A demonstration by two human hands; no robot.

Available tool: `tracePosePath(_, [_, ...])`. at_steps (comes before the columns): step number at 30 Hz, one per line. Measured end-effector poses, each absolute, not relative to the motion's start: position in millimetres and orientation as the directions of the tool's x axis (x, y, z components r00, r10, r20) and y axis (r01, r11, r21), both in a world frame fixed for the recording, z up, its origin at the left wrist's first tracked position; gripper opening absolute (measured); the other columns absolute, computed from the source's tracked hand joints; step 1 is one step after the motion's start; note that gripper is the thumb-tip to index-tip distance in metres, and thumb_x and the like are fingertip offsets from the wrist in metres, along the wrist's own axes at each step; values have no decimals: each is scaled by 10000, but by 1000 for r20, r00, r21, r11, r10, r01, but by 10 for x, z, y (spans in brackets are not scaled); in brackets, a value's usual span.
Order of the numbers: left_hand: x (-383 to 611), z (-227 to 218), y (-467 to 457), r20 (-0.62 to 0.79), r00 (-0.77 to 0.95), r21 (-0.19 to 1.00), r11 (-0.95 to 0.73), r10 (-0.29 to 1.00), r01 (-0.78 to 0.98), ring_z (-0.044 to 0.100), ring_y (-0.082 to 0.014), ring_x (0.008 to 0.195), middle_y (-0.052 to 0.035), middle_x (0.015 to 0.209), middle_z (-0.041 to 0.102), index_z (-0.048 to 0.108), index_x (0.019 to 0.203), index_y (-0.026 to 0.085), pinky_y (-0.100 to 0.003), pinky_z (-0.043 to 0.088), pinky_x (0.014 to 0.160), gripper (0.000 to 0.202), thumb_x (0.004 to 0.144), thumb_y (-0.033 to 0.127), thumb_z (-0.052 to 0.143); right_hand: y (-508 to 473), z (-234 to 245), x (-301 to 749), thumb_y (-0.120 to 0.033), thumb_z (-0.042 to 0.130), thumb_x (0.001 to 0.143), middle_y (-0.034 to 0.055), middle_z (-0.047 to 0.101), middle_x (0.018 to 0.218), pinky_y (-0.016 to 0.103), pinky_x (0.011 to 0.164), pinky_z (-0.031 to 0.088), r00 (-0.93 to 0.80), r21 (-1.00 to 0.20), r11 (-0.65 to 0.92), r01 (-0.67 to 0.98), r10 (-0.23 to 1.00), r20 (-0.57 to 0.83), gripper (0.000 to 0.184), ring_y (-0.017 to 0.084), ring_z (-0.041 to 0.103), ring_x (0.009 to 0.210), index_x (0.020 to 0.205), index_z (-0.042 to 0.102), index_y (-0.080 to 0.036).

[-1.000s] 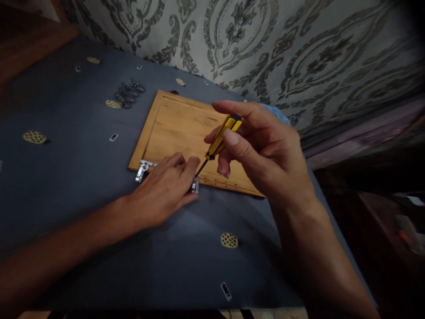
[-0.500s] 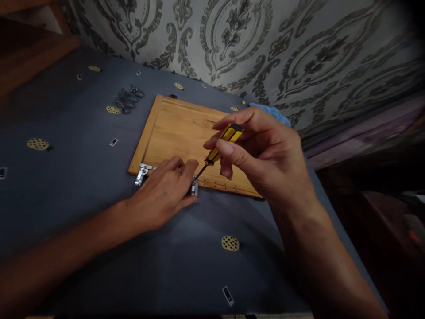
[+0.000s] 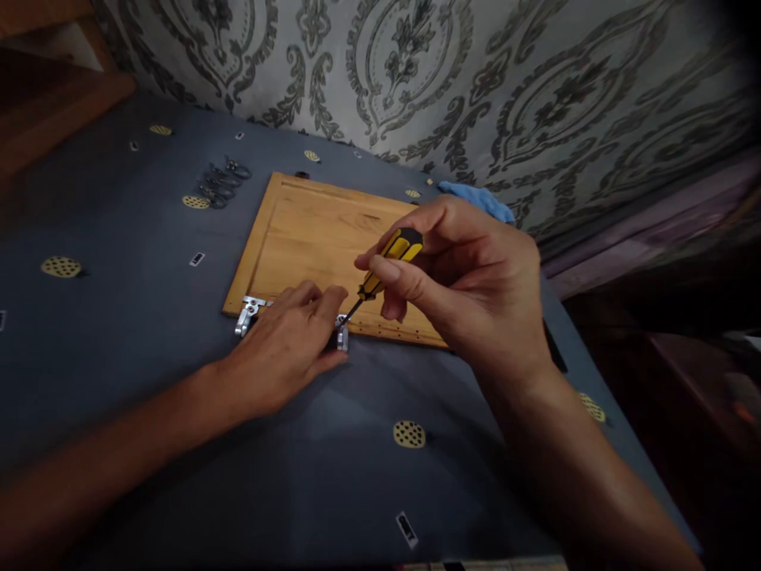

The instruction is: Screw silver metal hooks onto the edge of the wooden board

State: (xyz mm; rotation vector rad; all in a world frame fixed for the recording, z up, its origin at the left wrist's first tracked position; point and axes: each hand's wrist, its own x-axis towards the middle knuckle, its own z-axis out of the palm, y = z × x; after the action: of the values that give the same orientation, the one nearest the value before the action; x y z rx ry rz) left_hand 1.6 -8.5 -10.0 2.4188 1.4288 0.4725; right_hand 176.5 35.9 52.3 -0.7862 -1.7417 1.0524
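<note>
A wooden cabinet door lies flat on a dark grey patterned cloth. My right hand is closed round a yellow and black screwdriver, whose tip points down at a metal hinge on the door's near edge. My left hand lies over that near edge with its fingers curled and pressed against the hinge. A second metal hinge sits at the door's near left corner, beside my left hand.
Several dark metal rings lie on the cloth at the back left. A blue rag rests behind the door by the patterned wall. The table's right edge drops off near my right forearm.
My right hand and the screwdriver have come lower and slightly left, bringing the tip closer onto the hinge. My left hand has stayed on the hinge.
</note>
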Motion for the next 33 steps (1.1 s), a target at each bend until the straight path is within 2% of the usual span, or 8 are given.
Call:
tracePosePath(6, [-2, -117, -85, 136, 466, 444, -474, 875, 761, 630, -281, 1058, -77, 1038, 641, 460, 1228, 183, -399, 537, 858, 459, 869, 249, 739, 312, 553, 1768, -360, 830, 813, -29, 703, 770, 263, 400, 521, -243, -858, 508, 79, 844, 478, 261, 108, 605, 481, 796, 589, -260])
tracePosePath(15, [3, -116, -89, 125, 435, 466, -440, 892, 768, 631, -289, 1062, -92, 1077, 638, 453, 1290, 164, -412, 532, 879, 548, 852, 275, 763, 331, 515, 1766, -429, 831, 798, -37, 725, 745, 268, 376, 534, -273, -873, 473, 121, 861, 429, 302, 105, 588, 435, 786, 589, -248])
tracePosePath(23, [12, -81, -90, 113, 445, 460, -444, 888, 769, 628, -289, 1048, -95, 1070, 623, 466, 1261, 156, -407, 538, 857, 506, 859, 259, 757, 355, 492, 1763, -439, 851, 771, -26, 718, 745, 275, 385, 549, -309, -890, 448, 89, 862, 402, 322, 110, 601, 446, 776, 594, -246])
tracePosePath(27, [13, -86, -92, 117, 447, 461, -448, 887, 766, 627, -284, 1025, -83, 1041, 616, 482, 1208, 172, -393, 540, 823, 456, 856, 264, 757, 363, 489, 1754, -454, 844, 772, -47, 706, 746, 261, 398, 565, -324, -898, 430, 88, 865, 383, 316, 103, 599, 455, 774, 596, -257])
tracePosePath(29, [11, -97, -93, 124, 445, 460, -448, 887, 766, 626, -280, 1010, -72, 1024, 611, 484, 1196, 186, -387, 539, 805, 441, 857, 273, 753, 363, 504, 1763, -451, 843, 773, -56, 693, 746, 245, 395, 554, -331, -898, 431, 82, 862, 384, 296, 99, 607, 458, 808, 617, -262])
tracePosePath(33, [7, -114, -95, 143, 433, 465, -447, 890, 764, 623, -279, 1002, -62, 1026, 610, 475, 1217, 209, -399, 540, 816, 463, 851, 288, 746, 361, 563, 1810, -430, 777, 854, -35, 698, 772, 249, 465, 579, -414, -874, 464, 143, 831, 373, 235, 115, 667, 519, 1003, 699, -265])
